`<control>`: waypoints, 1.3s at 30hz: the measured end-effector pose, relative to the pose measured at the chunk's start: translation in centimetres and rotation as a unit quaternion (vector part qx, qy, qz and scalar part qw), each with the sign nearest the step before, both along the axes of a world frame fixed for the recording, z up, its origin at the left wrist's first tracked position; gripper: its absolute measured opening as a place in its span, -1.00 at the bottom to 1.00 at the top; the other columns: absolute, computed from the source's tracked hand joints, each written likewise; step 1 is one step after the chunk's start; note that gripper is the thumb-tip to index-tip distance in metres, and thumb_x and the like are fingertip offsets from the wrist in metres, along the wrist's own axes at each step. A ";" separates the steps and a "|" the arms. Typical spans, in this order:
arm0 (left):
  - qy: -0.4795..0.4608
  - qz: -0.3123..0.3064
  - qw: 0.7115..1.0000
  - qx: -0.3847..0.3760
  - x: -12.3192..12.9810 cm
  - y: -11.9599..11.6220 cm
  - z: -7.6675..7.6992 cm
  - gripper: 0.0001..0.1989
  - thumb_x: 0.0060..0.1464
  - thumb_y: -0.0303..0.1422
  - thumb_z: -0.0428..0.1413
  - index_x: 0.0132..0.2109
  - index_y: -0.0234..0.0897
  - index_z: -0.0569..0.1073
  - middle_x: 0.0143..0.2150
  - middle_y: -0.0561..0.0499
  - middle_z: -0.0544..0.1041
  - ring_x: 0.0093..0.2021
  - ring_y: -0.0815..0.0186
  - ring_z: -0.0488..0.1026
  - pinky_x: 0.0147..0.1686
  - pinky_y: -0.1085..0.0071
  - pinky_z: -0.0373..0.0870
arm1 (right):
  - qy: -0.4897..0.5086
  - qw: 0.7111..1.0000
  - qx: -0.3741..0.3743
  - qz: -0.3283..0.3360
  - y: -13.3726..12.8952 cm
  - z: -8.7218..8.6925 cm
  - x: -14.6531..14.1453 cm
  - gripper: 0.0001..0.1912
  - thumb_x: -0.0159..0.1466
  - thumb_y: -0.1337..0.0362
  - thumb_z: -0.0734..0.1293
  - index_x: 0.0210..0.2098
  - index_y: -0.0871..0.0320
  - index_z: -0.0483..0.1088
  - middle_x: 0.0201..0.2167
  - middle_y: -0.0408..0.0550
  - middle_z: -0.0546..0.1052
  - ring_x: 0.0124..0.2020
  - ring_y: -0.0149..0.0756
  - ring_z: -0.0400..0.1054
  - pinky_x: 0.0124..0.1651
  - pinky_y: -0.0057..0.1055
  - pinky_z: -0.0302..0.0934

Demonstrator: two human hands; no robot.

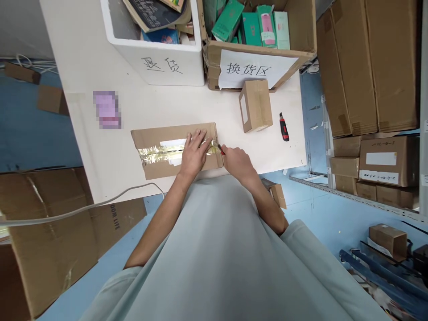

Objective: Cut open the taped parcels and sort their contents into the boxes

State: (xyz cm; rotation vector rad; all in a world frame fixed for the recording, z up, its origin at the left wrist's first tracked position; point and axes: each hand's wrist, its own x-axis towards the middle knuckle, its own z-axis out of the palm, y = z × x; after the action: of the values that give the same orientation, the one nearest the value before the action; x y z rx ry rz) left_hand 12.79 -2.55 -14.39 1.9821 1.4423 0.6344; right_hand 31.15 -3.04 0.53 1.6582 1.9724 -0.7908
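Note:
A long brown cardboard box (157, 171) with shiny tape along its middle lies near the front edge of the white table. My left hand (194, 155) rests on its top with the fingers spread, towards the box's right end. My right hand (238, 164) is closed around a small red and black cutter (221, 150), whose tip is at the box's right end by the tape. A second red and black cutter (284, 128) lies on the table to the right. A small upright carton (261, 104) stands behind my right hand.
At the table's back are a white foam box (167, 64) with books and a cardboard box (212, 67) holding green packets. A blurred purple item (107, 109) lies left. A grey cable (110, 200) crosses the front left edge. Stacked cartons (383, 160) stand on the right.

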 end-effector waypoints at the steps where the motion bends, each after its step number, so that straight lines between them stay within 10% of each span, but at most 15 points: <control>1: 0.002 -0.002 1.000 0.002 -0.1 0.0 -0.2 -0.61 0.57 -0.26 0.01 0.38 -0.06 0.54 0.62 -0.22 0.39 0.70 -0.07 0.19 0.66 -0.39 -0.09 | 0.005 1.000 -0.013 0.003 -0.3 0.1 0.2 -0.56 0.62 0.38 0.11 0.37 0.16 0.43 0.12 0.24 0.71 0.14 0.04 0.62 0.09 -0.21 0.44; 12: 0.044 -0.022 0.997 0.052 -0.5 -0.1 -1.2 -0.54 0.57 -0.33 -0.05 0.46 -0.06 0.48 0.61 -0.22 0.40 0.70 -0.05 0.19 0.66 -0.37 -0.03 | 0.074 0.994 -0.009 -0.086 -3.0 0.7 2.1 -0.49 0.66 0.28 0.14 0.53 0.02 0.36 0.10 0.10 0.75 0.13 0.06 0.62 0.10 -0.23 0.37; 26: 0.056 -0.030 0.996 0.057 0.5 -1.1 1.3 -0.64 0.52 -0.07 0.07 0.15 -0.20 0.58 0.54 -0.27 0.46 0.71 -0.20 0.13 0.68 -0.39 -0.12 | 0.102 0.984 0.051 -0.136 -2.1 -1.4 2.4 -0.40 0.65 0.25 0.15 0.63 0.06 0.27 0.16 0.16 0.75 0.17 0.19 0.64 0.23 -0.05 0.44; 39: 0.149 -0.110 0.982 -0.046 1.9 -1.0 4.6 -0.11 0.26 -0.06 0.37 0.57 -0.37 0.33 0.65 -0.44 0.23 0.69 -0.38 0.10 0.67 -0.43 -0.19 | 0.322 0.887 0.136 -0.302 4.7 -13.3 2.0 -0.47 0.44 -0.18 0.44 0.21 0.03 0.49 -0.13 -0.07 0.68 -0.06 0.02 0.62 0.11 -0.09 0.53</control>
State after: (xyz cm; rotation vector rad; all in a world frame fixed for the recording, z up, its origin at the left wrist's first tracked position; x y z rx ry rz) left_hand 14.67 -3.51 -9.81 2.1901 1.3636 0.1750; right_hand 33.19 1.68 -12.81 2.4825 2.0364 -1.5098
